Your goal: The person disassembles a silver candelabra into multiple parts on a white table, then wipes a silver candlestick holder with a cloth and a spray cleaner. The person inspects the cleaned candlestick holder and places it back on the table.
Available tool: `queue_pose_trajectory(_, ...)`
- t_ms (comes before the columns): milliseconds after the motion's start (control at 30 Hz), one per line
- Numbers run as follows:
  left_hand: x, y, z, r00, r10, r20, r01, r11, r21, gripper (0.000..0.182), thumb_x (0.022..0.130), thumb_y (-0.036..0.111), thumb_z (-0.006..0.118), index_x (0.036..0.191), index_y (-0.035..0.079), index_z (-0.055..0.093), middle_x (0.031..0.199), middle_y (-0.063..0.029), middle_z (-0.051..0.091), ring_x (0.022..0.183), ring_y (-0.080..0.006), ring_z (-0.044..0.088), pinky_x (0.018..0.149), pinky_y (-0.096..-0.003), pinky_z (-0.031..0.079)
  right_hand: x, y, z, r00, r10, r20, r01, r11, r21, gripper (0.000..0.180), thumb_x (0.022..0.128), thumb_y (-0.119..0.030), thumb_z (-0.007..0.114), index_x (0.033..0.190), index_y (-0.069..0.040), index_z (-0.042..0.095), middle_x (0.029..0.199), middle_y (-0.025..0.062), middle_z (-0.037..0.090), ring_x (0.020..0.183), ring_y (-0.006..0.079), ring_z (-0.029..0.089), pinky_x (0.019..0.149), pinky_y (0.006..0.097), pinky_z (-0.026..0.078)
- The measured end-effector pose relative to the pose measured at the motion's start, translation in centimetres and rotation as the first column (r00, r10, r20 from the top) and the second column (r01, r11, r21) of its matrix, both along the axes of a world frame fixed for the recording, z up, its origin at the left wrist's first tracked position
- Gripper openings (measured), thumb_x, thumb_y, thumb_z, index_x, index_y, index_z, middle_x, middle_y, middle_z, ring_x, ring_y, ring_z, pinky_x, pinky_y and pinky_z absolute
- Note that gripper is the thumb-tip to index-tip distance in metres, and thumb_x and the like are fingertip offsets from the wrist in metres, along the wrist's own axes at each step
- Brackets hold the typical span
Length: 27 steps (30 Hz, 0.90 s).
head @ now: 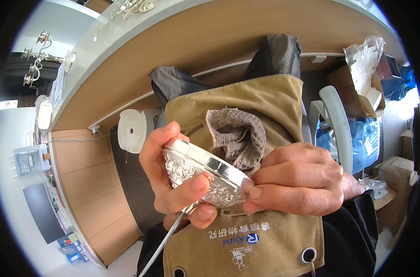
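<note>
A shiny silver-coloured round vessel (196, 169) with an embossed floral band and a smooth, polished rim is tilted above the apron (185, 110). My left hand (172, 176) grips it from the left, fingers round its side and underside. Against the right end of the rim, the fingertips of my right hand (296, 180) are pinched; whether something small lies between them is hidden. A thin grey rod (161, 246) runs down and left from below the vessel; where it joins is covered by fingers. In my lap rests a crumpled grey-brown waffle-weave cloth (241, 135).
On the left, a silver candelabrum (40, 59) lies along the white-edged desk (81, 62), with more silverware (137, 8) farther along. A white stool-like seat (130, 131) stands under the desk. At right are a chair armrest (338, 128), an open carton (355, 90) and blue plastic bags (366, 142).
</note>
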State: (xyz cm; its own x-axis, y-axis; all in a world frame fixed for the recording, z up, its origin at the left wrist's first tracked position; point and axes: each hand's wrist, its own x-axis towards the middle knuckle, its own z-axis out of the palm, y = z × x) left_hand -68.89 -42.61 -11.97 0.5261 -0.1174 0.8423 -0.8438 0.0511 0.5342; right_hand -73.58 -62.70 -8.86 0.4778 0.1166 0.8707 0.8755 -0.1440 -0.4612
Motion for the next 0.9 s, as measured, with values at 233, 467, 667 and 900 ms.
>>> queue_pose_trajectory(233,0.3,0.3,0.2,0.999,0.02,0.038,-0.025,0.99,0.136,0.045,0.098,0.051,0.046,0.133,0.028,0.059,0.141,-0.0431,0.039,0.099,-0.0346,0.055,0.068,-0.0322,0.049,0.1,0.0,-0.1,1.0,-0.008,-0.017,0.008,1.0,0.017,0.03,0.073,0.0,0.078,0.101,0.008,0.072,0.085,0.0153,0.069,0.065,0.0213,0.069,0.054,0.0289,0.057)
queue_pose_trajectory(467,0.2,0.5,0.2,0.996,0.052,0.068,-0.063,0.983,0.175,0.048,0.098,0.055,0.041,0.136,0.03,0.057,0.142,-0.0425,0.038,0.099,-0.0346,0.053,0.064,-0.0314,0.048,-0.2,-0.1,0.0,0.999,-0.021,-0.034,0.021,1.0,-0.022,0.037,0.071,-0.004,0.089,0.102,0.006,0.072,0.085,0.0141,0.07,0.066,0.0212,0.071,0.054,0.0286,0.059)
queue_pose_trajectory(667,-0.1,-0.9,0.0,0.979,0.183,0.093,-0.184,0.983,-0.007,0.035,0.091,0.053,0.061,0.117,0.03,0.067,0.128,-0.0387,0.05,0.087,-0.0327,0.056,0.064,-0.0339,0.047,-0.4,0.1,0.2,0.997,0.004,-0.076,-0.002,1.0,0.025,0.035,0.072,-0.002,0.089,0.101,0.008,0.071,0.086,0.0161,0.07,0.067,0.0225,0.07,0.055,0.0297,0.057)
queue_pose_trajectory(900,0.7,-0.4,-0.4,0.975,0.165,0.146,-0.164,0.986,-0.022,0.038,0.093,0.058,0.059,0.124,0.039,0.067,0.13,-0.0348,0.049,0.078,-0.0291,0.055,0.054,-0.0271,0.042,-1.9,1.7,0.5,0.797,0.385,-0.465,-0.101,0.845,0.526,0.019,0.075,0.012,0.072,0.094,0.012,0.07,0.084,0.0217,0.066,0.068,0.0196,0.061,0.059,0.0299,0.047)
